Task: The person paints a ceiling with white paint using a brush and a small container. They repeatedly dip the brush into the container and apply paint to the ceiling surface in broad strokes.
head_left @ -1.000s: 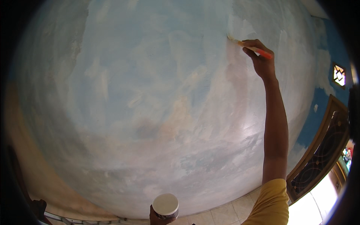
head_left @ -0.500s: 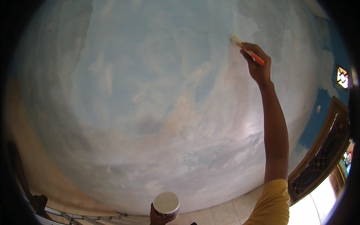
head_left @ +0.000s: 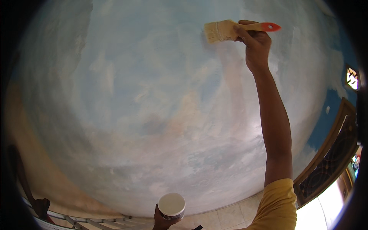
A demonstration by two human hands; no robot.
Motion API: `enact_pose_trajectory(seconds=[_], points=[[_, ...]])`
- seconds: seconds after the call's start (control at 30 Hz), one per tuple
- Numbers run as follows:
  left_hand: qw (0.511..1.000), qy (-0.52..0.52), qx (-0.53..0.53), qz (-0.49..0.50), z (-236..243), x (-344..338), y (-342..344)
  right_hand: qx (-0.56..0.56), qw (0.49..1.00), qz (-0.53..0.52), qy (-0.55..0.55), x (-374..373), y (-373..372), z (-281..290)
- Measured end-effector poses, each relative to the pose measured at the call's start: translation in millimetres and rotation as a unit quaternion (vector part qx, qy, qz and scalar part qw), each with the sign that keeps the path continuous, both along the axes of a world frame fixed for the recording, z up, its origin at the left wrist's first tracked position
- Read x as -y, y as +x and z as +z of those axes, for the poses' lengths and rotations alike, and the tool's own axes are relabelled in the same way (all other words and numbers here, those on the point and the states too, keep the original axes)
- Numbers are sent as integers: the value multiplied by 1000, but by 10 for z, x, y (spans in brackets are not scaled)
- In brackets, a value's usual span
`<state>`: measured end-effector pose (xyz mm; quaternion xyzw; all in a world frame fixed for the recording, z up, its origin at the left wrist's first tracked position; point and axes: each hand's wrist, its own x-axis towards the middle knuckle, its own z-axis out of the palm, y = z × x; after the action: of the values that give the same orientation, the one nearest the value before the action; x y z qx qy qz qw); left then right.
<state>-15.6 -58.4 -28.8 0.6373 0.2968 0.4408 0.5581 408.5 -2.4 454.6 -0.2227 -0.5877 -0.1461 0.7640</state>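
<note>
Along a cloud-painted wall (head_left: 153, 115), upper right: paintbrush (head_left: 222, 31) pinched in right hand (head_left: 257, 46), just swung broadside and leftward, apparently extending coverage; bottom centre, tub (head_left: 171, 204) clasped in left hand (head_left: 163, 222).

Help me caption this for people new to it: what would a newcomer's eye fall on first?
Probably the wall, cloudy blue, grey and pinkish, filling most of the view. Next, the brush with its red handle end, in the right hand at upper right. Low in the centre, the left hand holds a tub.
</note>
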Motion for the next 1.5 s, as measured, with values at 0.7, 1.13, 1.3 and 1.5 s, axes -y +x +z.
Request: enact_pose_trajectory(seconds=[0.7, 1.13, 1.3, 1.5], points=[[999, -7, 4, 35, -114, 87, -112, 274, 921, -265, 83, -395, -375, -464], [1000, -12, 15, 20, -51, 130, -74, -42, 988, -110, 98, -422, 223, 32], [999, -1, -7, 48, -94, 119, -158, 84, 928, -310, 189, -373, 387, 6], [998, -1, 17, 60, -173, 134, -241, 94, 923, -274, 254, -278, 68, 53]])
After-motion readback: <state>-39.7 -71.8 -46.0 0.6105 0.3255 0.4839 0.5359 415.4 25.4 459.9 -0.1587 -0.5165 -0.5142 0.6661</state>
